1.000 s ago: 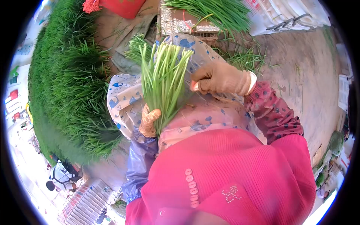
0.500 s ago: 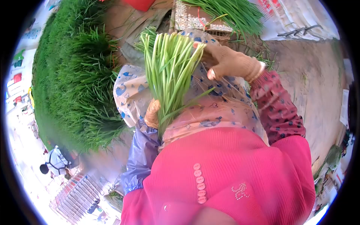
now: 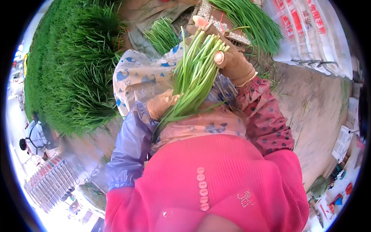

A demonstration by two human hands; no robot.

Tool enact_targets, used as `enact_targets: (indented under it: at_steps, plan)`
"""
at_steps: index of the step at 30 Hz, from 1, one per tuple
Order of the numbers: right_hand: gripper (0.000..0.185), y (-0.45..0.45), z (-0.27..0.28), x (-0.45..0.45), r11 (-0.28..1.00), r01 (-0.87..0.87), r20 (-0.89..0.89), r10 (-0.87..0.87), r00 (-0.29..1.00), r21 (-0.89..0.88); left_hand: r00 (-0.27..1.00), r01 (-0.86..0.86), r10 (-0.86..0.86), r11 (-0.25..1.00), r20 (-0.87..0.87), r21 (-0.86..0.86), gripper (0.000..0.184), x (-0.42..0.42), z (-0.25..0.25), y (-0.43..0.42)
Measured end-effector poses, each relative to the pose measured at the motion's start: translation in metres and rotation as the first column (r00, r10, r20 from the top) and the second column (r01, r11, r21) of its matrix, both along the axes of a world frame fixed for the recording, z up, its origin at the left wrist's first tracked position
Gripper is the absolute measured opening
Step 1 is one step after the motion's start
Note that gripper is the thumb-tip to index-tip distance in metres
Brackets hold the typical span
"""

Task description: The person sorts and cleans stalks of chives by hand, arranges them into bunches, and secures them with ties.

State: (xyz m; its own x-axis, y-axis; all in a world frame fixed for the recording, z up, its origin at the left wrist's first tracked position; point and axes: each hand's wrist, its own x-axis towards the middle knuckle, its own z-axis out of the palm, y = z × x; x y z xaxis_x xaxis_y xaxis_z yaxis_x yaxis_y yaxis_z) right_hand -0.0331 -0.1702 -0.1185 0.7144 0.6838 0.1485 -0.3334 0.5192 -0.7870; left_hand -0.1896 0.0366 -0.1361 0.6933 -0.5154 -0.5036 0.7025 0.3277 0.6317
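A bunch of garlic chives (image 3: 197, 73) lies slanted above the lap, pale cut ends up and to the right, leaves toward the waist. My left hand (image 3: 161, 104), in a tan glove below a shiny blue-violet sleeve, is wrapped round the bunch's lower part. At the cut ends is my right hand (image 3: 228, 54), in a brown glove with bare fingertips. Its thumb and a finger are spread wide apart on either side of the ends, the palm partly behind them. A patterned plastic apron (image 3: 143, 73) covers the lap under the bunch.
A large mass of green chives (image 3: 73, 69) stands at the left. A smaller bunch (image 3: 162, 34) lies on dark cloth ahead. More chives (image 3: 251, 23) rest on a patterned box (image 3: 208, 13). White printed sacks (image 3: 309, 34) are at the upper right. Another person (image 3: 35, 137) appears far left.
The bunch has tilted to the right, its cut ends nearer my right hand. My right hand has come round those ends, fingers spread. The smaller bunch behind now shows more fully.
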Motion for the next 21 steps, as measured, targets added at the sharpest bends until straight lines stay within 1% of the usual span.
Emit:
enact_targets:
  at_steps: [1, 2, 4, 5, 6, 7, 8, 9, 11, 12, 13, 14, 16, 17, 18, 19, 20, 21]
  plan:
    - [0.086, 0.002, 0.001, -0.001, 1.000, -0.012, -0.006, 0.012, 1.000, -0.008, 0.998, 0.060, -0.057, 0.995, 0.040, -0.078, 0.048, 0.002, -0.010, 0.005]
    - [0.084, 0.003, 0.003, -0.001, 0.999, -0.043, -0.021, 0.044, 0.999, 0.032, 0.998, 0.049, -0.046, 0.995, 0.034, -0.087, 0.048, 0.006, -0.005, 0.004]
    - [0.080, 0.005, 0.006, -0.003, 0.988, -0.101, -0.059, 0.108, 0.992, 0.115, 0.993, 0.107, -0.112, 0.985, -0.032, -0.135, 0.047, 0.010, 0.006, 0.003]
    - [0.071, 0.000, 0.008, -0.001, 0.989, -0.136, -0.072, 0.140, 0.988, 0.051, 0.937, 0.193, -0.203, 0.979, 0.285, 0.064, 0.050, 0.009, -0.002, 0.002]
    - [0.058, -0.003, 0.007, -0.003, 0.995, -0.096, -0.122, 0.092, 0.988, -0.029, 0.941, 0.190, -0.198, 0.980, 0.273, 0.055, 0.050, 0.007, -0.005, 0.002]
    - [0.053, -0.001, 0.000, -0.002, 0.994, -0.100, -0.160, 0.106, 0.981, 0.046, 0.986, 0.109, -0.091, 0.985, 0.139, -0.131, 0.052, 0.008, -0.007, 0.001]
    - [0.048, 0.002, -0.005, -0.001, 0.988, -0.100, -0.191, 0.122, 0.974, 0.121, 1.000, 0.002, -0.005, 0.955, -0.011, -0.297, 0.054, 0.009, -0.008, 0.001]
    - [0.048, 0.003, -0.006, -0.002, 0.988, -0.102, -0.192, 0.123, 0.974, 0.119, 1.000, 0.000, -0.003, 0.954, -0.011, -0.299, 0.054, 0.009, -0.007, 0.000]
    - [0.038, 0.005, -0.007, -0.004, 0.997, 0.003, -0.310, 0.022, 0.950, 0.078, 0.978, -0.178, 0.193, 0.969, 0.074, -0.172, 0.068, 0.008, -0.001, -0.001]
    - [0.038, 0.004, -0.010, -0.004, 0.997, 0.003, -0.313, 0.022, 0.949, 0.078, 0.951, -0.268, 0.281, 0.957, 0.125, -0.113, 0.076, 0.009, 0.004, -0.001]
    - [0.035, 0.002, -0.017, -0.003, 0.999, 0.036, -0.299, -0.031, 0.954, 0.011, 0.943, -0.303, 0.312, 0.949, 0.117, -0.090, 0.088, 0.014, 0.014, -0.001]
    - [0.031, 0.000, -0.023, -0.002, 0.996, 0.067, -0.281, -0.081, 0.956, -0.057, 0.943, -0.304, 0.313, 0.949, 0.113, -0.089, 0.088, 0.014, 0.012, 0.001]
    - [0.028, 0.002, -0.028, -0.002, 0.997, 0.060, -0.251, -0.068, 0.966, -0.038, 0.879, -0.427, 0.422, 0.904, 0.221, -0.029, 0.089, 0.016, 0.007, 0.011]
    - [0.028, 0.005, -0.025, -0.004, 0.991, 0.108, -0.257, -0.124, 0.958, -0.078, 0.885, -0.361, 0.341, 0.933, 0.318, 0.005, 0.088, 0.020, 0.005, 0.016]
    - [0.028, 0.007, -0.024, -0.005, 0.981, 0.156, -0.261, -0.183, 0.948, -0.119, 0.885, -0.362, 0.341, 0.932, 0.317, 0.007, 0.088, 0.019, 0.004, 0.016]
    - [0.028, 0.006, -0.025, -0.005, 0.981, 0.156, -0.262, -0.183, 0.948, -0.119, 0.850, -0.345, 0.259, 0.932, 0.459, 0.114, 0.086, 0.022, 0.011, 0.011]
    - [0.031, 0.003, -0.026, -0.003, 0.979, 0.135, -0.209, -0.166, 0.964, -0.153, 0.799, -0.340, 0.157, 0.914, 0.581, 0.221, 0.084, 0.023, 0.015, 0.006]
    - [0.034, 0.001, -0.026, -0.002, 0.975, 0.117, -0.154, -0.147, 0.977, -0.189, 0.844, -0.268, 0.155, 0.951, 0.514, 0.154, 0.071, 0.023, 0.017, 0.002]
